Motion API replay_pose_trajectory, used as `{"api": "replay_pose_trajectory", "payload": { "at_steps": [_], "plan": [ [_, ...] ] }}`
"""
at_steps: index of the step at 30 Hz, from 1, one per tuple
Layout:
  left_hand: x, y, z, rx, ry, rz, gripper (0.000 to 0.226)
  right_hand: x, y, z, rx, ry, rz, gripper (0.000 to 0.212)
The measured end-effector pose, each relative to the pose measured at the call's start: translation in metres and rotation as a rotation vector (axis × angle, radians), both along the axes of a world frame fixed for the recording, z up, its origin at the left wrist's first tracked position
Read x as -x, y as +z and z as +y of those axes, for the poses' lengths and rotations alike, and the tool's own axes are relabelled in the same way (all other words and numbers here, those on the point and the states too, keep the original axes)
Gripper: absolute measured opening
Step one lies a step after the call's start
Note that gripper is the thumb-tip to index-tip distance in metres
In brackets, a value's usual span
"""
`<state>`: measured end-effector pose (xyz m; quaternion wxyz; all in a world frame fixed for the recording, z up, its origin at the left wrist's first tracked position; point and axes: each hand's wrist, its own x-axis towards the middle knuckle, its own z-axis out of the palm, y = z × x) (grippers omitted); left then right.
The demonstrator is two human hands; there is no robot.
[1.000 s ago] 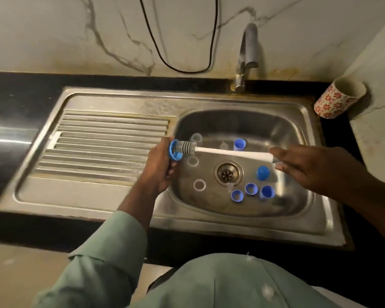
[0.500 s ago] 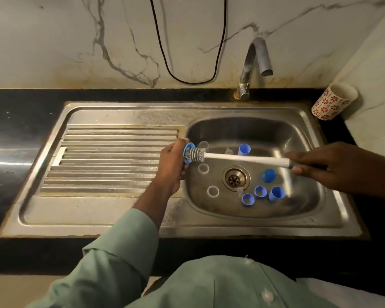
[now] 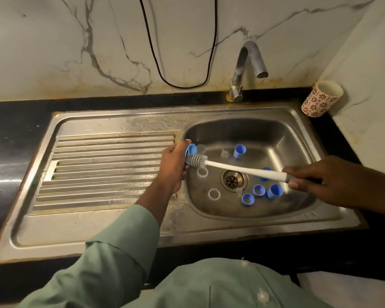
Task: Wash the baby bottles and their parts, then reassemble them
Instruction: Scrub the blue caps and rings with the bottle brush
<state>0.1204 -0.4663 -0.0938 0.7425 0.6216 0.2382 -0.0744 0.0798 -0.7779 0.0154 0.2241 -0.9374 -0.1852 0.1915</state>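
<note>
The left hand (image 3: 172, 165) grip pinches a round blue plastic bottle ring (image 3: 190, 151) at frame centre; the right hand (image 3: 318, 181) curls round a white bristled bottle brush (image 3: 236, 167), its grey ribbed head against the ring, above the steel sink basin (image 3: 298, 138).

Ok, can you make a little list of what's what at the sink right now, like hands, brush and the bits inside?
left hand: holds a blue ring
right hand: grips the brush by its handle
brush head: against the blue ring
sink: blue caps and clear rings lying around the drain
tap: no water running
cup: on the counter, back right corner
</note>
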Motion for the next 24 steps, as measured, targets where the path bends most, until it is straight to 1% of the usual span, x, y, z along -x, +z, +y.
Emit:
{"api": "replay_pose_trajectory", "payload": {
  "at_steps": [2, 4, 6, 7, 8, 10, 11, 12, 14, 16, 17, 19, 21, 24],
  "plan": [
    [-0.003, 0.003, -0.002, 0.007, -0.019, -0.026, 0.037, -0.005, -0.001, -0.004, -0.059, -0.127, -0.063, 0.038],
    [-0.007, 0.008, -0.002, -0.012, -0.056, -0.053, 0.038, -0.006, -0.009, -0.006, -0.044, -0.190, -0.093, 0.031],
    [-0.010, 0.010, -0.003, -0.041, -0.057, -0.047, 0.036, -0.001, -0.011, -0.006, -0.018, -0.123, -0.024, 0.022],
    [-0.010, 0.009, -0.005, -0.038, -0.044, -0.031, 0.035, 0.002, -0.006, -0.006, -0.021, -0.079, 0.014, 0.021],
    [-0.010, 0.007, -0.007, -0.027, -0.027, -0.015, 0.035, 0.002, 0.000, -0.006, -0.032, -0.057, 0.018, 0.026],
    [-0.010, 0.007, -0.009, -0.024, -0.020, -0.015, 0.035, -0.004, 0.005, -0.010, -0.082, -0.132, -0.032, 0.036],
    [-0.010, 0.008, -0.009, -0.032, -0.036, -0.025, 0.036, -0.007, 0.002, -0.011, -0.089, -0.182, -0.050, 0.034],
    [-0.011, 0.009, -0.008, -0.047, -0.055, -0.032, 0.036, -0.006, -0.002, -0.011, -0.074, -0.208, -0.052, 0.028],
    [-0.011, 0.010, -0.008, -0.076, -0.071, -0.021, 0.036, 0.004, -0.007, -0.008, -0.022, -0.160, 0.019, 0.015],
    [-0.011, 0.007, -0.011, -0.059, -0.044, 0.007, 0.034, 0.010, -0.003, -0.005, -0.030, -0.088, 0.118, 0.009],
    [-0.010, 0.006, -0.012, -0.043, -0.024, 0.009, 0.034, 0.008, 0.001, -0.005, -0.055, -0.106, 0.111, 0.008],
    [-0.013, 0.008, -0.013, -0.018, -0.027, -0.017, 0.034, -0.001, 0.000, -0.008, -0.151, -0.246, 0.058, 0.013],
    [-0.017, 0.010, -0.011, -0.001, -0.037, -0.027, 0.033, -0.002, -0.007, -0.005, -0.176, -0.320, 0.105, 0.014],
    [-0.021, 0.008, -0.010, -0.008, -0.006, 0.008, 0.034, 0.010, -0.011, 0.003, -0.153, -0.217, 0.226, 0.013]
  ]
}}
